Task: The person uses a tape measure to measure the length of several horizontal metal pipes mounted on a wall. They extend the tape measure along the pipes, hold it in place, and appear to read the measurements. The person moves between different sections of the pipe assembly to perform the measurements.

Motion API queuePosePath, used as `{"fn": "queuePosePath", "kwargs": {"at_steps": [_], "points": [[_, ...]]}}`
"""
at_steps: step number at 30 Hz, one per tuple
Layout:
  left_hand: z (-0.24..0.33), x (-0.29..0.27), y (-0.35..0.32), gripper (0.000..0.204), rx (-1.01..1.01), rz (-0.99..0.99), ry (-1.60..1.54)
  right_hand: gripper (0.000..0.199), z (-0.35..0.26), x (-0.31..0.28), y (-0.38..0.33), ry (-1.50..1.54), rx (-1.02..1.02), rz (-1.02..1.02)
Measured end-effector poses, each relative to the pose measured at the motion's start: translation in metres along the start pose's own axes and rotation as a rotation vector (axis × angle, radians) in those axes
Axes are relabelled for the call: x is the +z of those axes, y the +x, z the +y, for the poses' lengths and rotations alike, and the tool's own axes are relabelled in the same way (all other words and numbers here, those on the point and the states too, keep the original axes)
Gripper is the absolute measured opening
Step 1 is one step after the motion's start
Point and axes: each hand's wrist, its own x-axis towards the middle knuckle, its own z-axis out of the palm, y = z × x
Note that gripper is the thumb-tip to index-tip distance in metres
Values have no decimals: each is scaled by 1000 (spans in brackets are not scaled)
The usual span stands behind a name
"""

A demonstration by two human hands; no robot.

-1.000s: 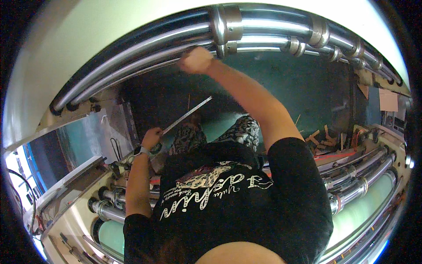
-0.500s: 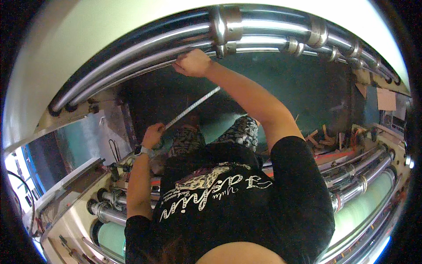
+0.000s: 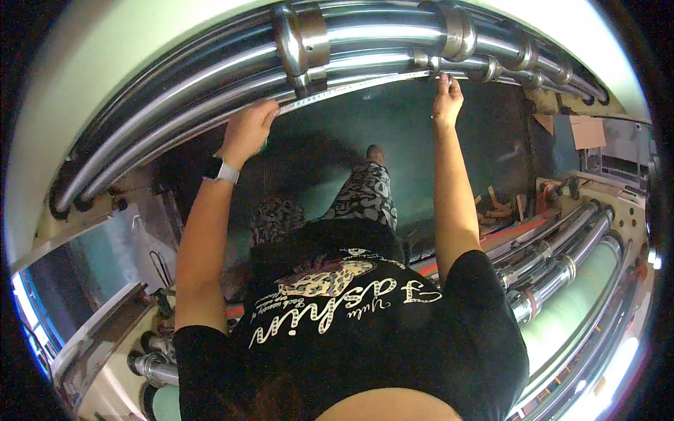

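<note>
A white measuring tape is stretched between my two hands, along the lower side of the polished metal shafts. My left hand, a watch on its wrist, is closed round the tape's left part below a thick collar. What else lies in that palm is hidden. At the tape's other end my right hand pinches it between thumb and fingers, close under a smaller collar on the lower shaft.
Behind me runs a second set of rollers, with a pale green roller to the right. Wood scraps lie at the right by a red bar. A cardboard piece is at the far right. My legs stand on the dark green floor.
My left hand has risen from low by my leg to the shafts. The right hand has moved right along them, so the tape now lies nearly parallel to the shafts. My view has shifted right.
</note>
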Motion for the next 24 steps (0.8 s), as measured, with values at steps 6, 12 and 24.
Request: {"fn": "queuePosePath", "kwargs": {"at_steps": [6,12,24], "points": [[1,15,39,12,-36,-80,76,15,25,7,24,261,7,-48],[-3,22,46,14,-32,-67,66,9,29,12,28,248,-24,-49],[-23,28,59,20,-87,-60,2,14,23,11,29,412,37,-97]]}}
